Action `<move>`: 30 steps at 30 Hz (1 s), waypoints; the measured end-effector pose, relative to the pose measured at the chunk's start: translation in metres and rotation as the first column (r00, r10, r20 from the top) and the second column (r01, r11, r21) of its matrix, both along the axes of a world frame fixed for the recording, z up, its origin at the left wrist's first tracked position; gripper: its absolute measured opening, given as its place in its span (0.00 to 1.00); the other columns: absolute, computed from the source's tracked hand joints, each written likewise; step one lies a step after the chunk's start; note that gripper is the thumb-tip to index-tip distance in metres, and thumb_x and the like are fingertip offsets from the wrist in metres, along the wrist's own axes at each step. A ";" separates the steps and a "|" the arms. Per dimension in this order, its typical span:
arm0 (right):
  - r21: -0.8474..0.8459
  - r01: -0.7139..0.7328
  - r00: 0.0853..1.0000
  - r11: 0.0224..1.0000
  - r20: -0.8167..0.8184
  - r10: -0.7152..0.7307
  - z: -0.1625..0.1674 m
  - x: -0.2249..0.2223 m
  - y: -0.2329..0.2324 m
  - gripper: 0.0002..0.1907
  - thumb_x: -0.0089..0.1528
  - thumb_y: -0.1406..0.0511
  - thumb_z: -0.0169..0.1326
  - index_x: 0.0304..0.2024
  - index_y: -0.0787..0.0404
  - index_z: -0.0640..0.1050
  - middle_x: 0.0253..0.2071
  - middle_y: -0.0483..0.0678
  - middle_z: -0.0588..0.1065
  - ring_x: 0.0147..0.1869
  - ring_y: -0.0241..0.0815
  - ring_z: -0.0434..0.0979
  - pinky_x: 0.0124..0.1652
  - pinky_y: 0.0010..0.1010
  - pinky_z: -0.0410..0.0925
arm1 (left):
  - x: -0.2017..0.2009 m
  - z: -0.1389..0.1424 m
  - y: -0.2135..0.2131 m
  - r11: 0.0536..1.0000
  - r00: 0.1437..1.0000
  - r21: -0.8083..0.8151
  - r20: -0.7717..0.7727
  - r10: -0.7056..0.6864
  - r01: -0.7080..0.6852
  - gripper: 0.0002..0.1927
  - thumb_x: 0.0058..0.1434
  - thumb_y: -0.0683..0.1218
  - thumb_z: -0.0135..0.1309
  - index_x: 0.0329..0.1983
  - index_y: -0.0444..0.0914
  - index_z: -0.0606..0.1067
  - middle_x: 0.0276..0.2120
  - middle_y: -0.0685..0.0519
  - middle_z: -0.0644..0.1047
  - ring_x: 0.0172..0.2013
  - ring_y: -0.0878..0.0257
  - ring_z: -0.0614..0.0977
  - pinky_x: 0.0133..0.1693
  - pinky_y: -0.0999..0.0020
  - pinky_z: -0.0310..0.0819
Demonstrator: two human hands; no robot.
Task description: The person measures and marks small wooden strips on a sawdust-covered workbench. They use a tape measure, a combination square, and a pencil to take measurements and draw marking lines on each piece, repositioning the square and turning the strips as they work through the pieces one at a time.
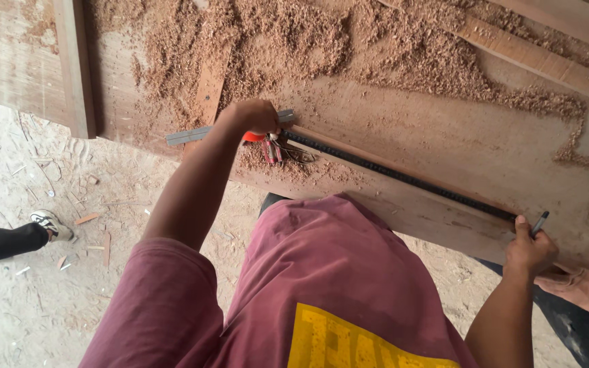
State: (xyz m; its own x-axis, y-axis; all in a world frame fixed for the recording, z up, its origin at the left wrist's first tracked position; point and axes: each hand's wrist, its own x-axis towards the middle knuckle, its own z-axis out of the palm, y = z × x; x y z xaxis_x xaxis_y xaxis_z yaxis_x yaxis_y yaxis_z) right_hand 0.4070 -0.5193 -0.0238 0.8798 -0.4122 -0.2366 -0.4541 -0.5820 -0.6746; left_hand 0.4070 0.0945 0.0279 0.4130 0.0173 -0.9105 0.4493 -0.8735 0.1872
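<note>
Everywhere across the far part of the workbench (485, 146), heaps of wood shavings (288, 37), thick toward the far left corner and trailing along the far right edge. Among the shavings, a narrow wood strip (209, 85); along the far right edge, long planks (547, 61); at the left edge, an upright board (69, 68). Near the left hand, red-handled pliers (270, 148) on the board, partly buried in loose shavings. Beyond the near right corner, another person's hand (584, 289), flat and idle; off the left edge, on the sandy floor (49, 300), someone else's shoe (50, 223) and dark trouser leg.

Along the near edge of the workbench, a long dark straightedge (403, 177), running diagonally from the left hand to the right. Left hand (257, 116) clenched over the straightedge's left end, atop a grey metal bar (189, 135) jutting past the edge. Right hand (530, 251) closed around a pen (538, 223), tip close by the straightedge's right end.

Fingers of both hands hidden from above; exact meeting of pen tip and wood unclear. Orange piece under the left hand too covered to identify. Lower body concealed by a maroon shirt (322, 272).
</note>
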 end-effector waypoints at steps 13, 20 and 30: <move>-0.462 -0.253 0.949 0.850 0.051 0.310 0.005 -0.003 0.006 0.23 0.70 0.56 0.60 0.34 0.73 0.80 0.27 0.62 0.76 0.30 0.50 0.73 0.38 0.46 0.67 | -0.029 -0.003 0.016 0.962 0.897 0.071 0.348 -0.272 0.264 0.17 0.65 0.60 0.49 0.51 0.51 0.81 0.43 0.52 0.82 0.42 0.53 0.83 0.43 0.55 0.77; -0.663 -0.360 0.798 0.657 0.146 0.585 0.008 0.004 0.038 0.16 0.66 0.56 0.64 0.39 0.63 0.81 0.44 0.55 0.78 0.51 0.52 0.77 0.50 0.43 0.72 | -0.089 -0.010 0.002 0.956 0.870 -0.107 0.451 -0.198 0.272 0.10 0.63 0.49 0.53 0.46 0.47 0.80 0.39 0.47 0.83 0.41 0.50 0.84 0.41 0.53 0.78; -0.698 -0.386 0.624 0.604 0.285 0.728 0.006 0.005 0.144 0.34 0.70 0.39 0.60 0.55 0.62 0.77 0.56 0.53 0.76 0.59 0.51 0.79 0.54 0.42 0.75 | -0.074 0.020 0.044 0.951 0.896 -0.064 0.322 0.306 -0.302 0.13 0.69 0.52 0.47 0.45 0.43 0.80 0.41 0.46 0.83 0.42 0.51 0.85 0.42 0.56 0.81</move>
